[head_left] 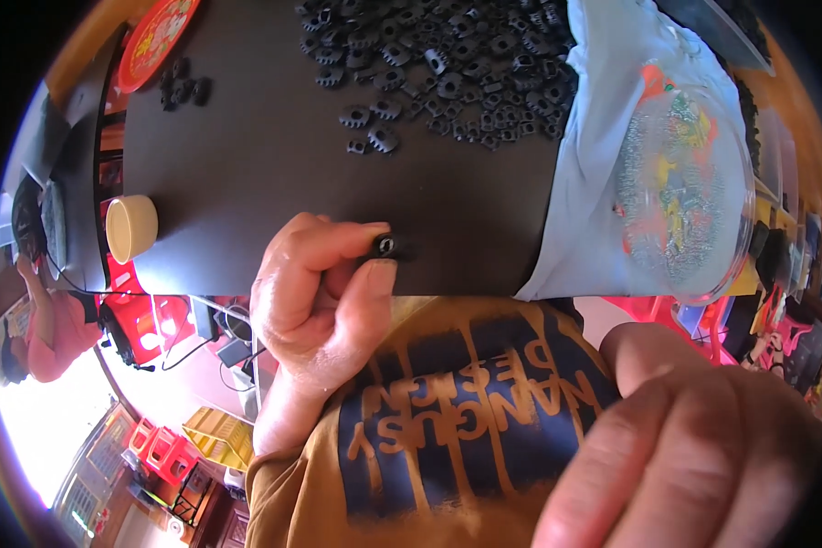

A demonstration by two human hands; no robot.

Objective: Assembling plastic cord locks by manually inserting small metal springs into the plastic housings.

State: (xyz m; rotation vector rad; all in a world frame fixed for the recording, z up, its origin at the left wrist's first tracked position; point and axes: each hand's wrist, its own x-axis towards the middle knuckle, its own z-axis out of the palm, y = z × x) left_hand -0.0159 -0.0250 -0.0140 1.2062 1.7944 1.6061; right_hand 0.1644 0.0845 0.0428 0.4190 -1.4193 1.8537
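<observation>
My left hand [315,297] is over the table's near edge, thumb and forefinger pinched on a small black plastic piece [385,246] whose round end shows a light spot. My right hand [676,447] is raised at the lower right, large and close. Its fingers point downward, and their tips run out of the picture, so what they may hold is hidden. Farther back on the dark table [247,137] spreads a heap of black toothed plastic pieces [452,82], some like halves of small hair claws. Several of them [370,128] lie nearer, at the heap's front.
A few black pieces [184,87] lie by a red patterned tray [155,41] at the far left. Near the left edge stands a cream cup [131,228]. Light blue cloth [594,119] covers the right side, under a clear round tray [690,192] of colourful bits. Another person [59,338] is at far left.
</observation>
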